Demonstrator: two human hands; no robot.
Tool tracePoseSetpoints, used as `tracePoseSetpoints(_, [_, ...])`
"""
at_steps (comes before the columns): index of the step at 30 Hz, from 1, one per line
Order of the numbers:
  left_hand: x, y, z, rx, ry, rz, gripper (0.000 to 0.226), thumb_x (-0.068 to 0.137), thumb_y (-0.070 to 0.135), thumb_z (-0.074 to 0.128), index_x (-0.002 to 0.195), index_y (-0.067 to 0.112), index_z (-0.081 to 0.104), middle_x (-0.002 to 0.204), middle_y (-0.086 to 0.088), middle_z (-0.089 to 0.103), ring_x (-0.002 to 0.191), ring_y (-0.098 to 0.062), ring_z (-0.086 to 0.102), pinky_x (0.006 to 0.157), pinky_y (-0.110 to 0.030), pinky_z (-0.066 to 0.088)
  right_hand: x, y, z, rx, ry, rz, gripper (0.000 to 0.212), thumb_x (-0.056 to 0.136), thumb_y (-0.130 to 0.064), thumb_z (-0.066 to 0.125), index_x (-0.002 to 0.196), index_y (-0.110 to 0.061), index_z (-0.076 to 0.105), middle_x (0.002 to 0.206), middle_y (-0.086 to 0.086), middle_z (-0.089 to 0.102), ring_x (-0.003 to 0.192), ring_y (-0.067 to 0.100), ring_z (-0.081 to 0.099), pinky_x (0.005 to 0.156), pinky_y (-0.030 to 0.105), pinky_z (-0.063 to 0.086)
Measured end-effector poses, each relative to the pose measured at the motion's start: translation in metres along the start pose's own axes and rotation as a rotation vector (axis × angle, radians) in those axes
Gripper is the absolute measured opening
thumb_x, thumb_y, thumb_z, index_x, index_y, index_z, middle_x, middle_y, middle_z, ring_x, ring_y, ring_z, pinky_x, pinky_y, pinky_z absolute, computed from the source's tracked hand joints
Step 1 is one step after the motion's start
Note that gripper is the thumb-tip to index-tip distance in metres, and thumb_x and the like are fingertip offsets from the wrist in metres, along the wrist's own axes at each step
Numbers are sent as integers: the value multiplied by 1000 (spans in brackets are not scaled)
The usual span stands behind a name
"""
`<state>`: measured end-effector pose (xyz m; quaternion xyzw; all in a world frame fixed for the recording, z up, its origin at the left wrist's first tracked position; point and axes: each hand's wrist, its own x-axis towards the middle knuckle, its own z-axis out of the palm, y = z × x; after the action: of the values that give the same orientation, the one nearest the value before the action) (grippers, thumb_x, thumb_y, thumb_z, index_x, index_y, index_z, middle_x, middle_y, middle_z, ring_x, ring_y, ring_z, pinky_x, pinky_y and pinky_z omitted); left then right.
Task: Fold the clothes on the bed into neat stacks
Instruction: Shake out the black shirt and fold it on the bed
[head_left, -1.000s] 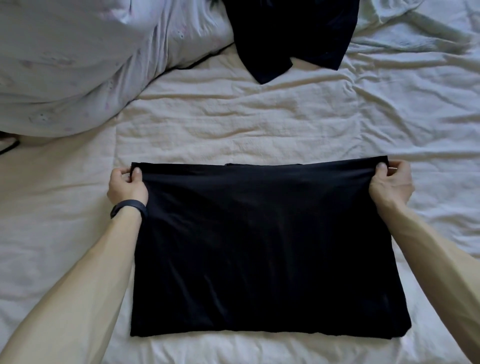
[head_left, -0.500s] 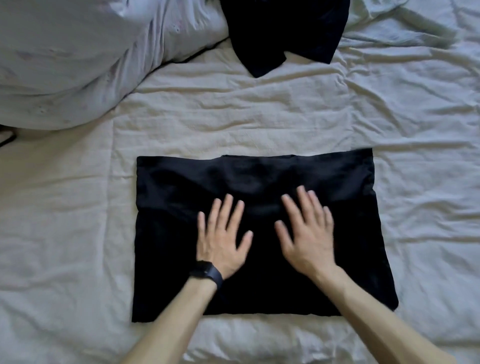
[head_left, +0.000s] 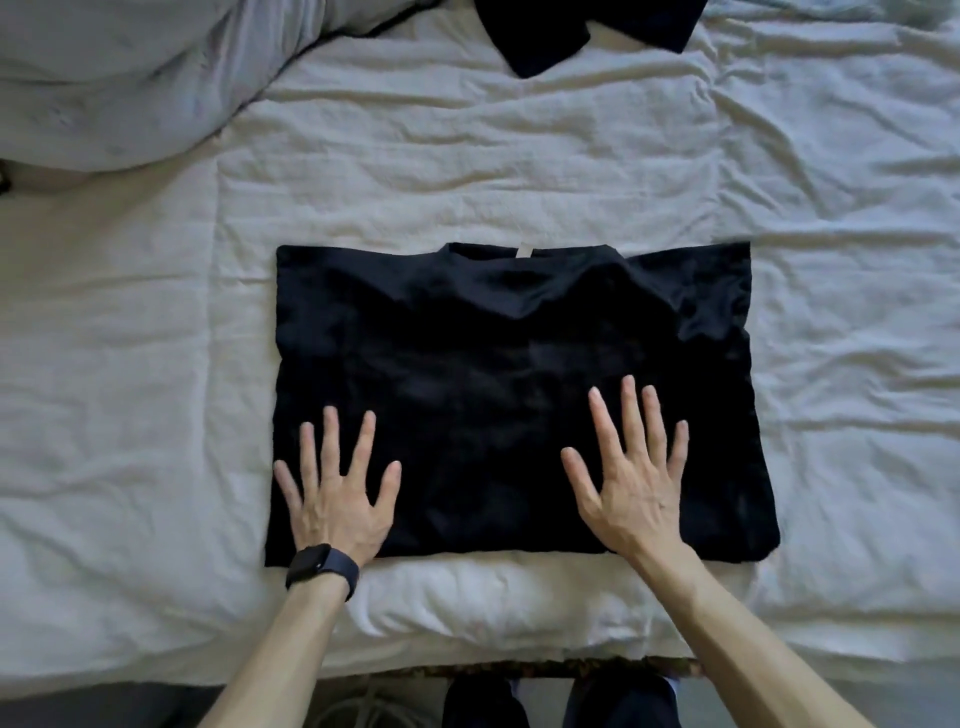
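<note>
A black shirt (head_left: 498, 364) lies folded into a wide rectangle on the white bedsheet (head_left: 467, 171), its collar at the far edge. My left hand (head_left: 337, 493), with a dark watch on the wrist, lies flat with spread fingers on the shirt's near left part. My right hand (head_left: 631, 478) lies flat with spread fingers on the near right part. Neither hand grips the cloth. A second dark garment (head_left: 576, 31) lies at the far edge of the view, partly cut off.
A bunched pale duvet (head_left: 119, 78) fills the far left corner. The bed's near edge (head_left: 467, 660) runs across the bottom, with the floor and my dark shoes (head_left: 561, 701) below it.
My hands let go of the shirt's far corners, laid flat on its middle, then slid apart and toward me across the cloth. The view shifted back, showing the bed edge.
</note>
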<state>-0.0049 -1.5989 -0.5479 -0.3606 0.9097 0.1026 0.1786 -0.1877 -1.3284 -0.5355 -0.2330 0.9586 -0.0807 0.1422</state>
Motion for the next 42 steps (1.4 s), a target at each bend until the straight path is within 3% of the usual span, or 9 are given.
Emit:
tracePoseSetpoints(3, [-14,-15,2,-15,-28,-78,70,94,66,22,159,39,12,168,4,-11,154,-24,-9,119,-66,5,-26,10,7,-51,-98,63,73,98,-64,28,162,-32,16,172,3,0,158,22,-7,124,60,2])
tracePoseSetpoints(8, [-13,-12,1,-4,61,84,69,95,62,30,158,42,12,169,1,-3,155,-28,-4,118,-62,-1,-37,42,2,-67,-120,177,70,100,-63,20,163,-35,8,172,0,-5,157,19,-11,123,52,-11])
tracePoseSetpoints(12, [-15,9,4,20,-69,17,67,95,65,17,158,43,9,168,4,-9,154,-26,-11,119,-66,2,-34,62,-9,-95,-286,260,74,94,-70,2,162,-40,-1,170,-5,-13,154,13,-22,124,57,-6])
tracePoseSetpoints(17, [9,49,-14,-121,103,-27,66,92,52,38,155,33,32,167,-6,12,154,-30,7,116,-68,6,1,57,-34,17,-104,217,72,95,-66,24,156,-29,36,169,-1,18,157,17,0,124,57,8])
tracePoseSetpoints(23, [115,98,-55,-116,93,165,65,98,58,22,159,36,14,168,2,9,155,-20,2,122,-54,-3,127,28,-49,107,-45,91,63,104,-56,17,162,-32,16,171,-7,3,156,10,-9,124,51,-6])
tracePoseSetpoints(30, [193,94,-52,40,-13,178,58,99,63,11,155,50,-1,168,9,-7,154,-18,-11,119,-58,-10,188,52,-24,51,-157,147,63,103,-60,6,162,-37,3,170,-12,-10,154,6,-19,122,54,-16])
tracePoseSetpoints(34, [194,89,-53,30,67,199,58,101,61,16,156,47,2,168,5,-5,154,-19,-10,120,-59,-8,186,57,-21,55,-102,172,68,101,-63,9,162,-36,0,170,-7,-14,153,10,-22,122,56,-15])
tracePoseSetpoints(39, [143,91,-47,-56,222,293,66,98,58,31,159,39,13,169,1,-4,155,-24,-4,119,-60,-8,137,31,-26,87,137,50,72,100,-64,26,163,-31,12,172,-1,-2,157,18,-12,121,49,-17])
tracePoseSetpoints(42, [90,99,-22,-17,160,374,72,93,65,34,158,42,13,169,2,-2,155,-29,-3,116,-65,-7,94,17,-11,1,65,-52,72,98,-66,31,162,-35,17,172,0,0,158,25,-7,122,58,-10])
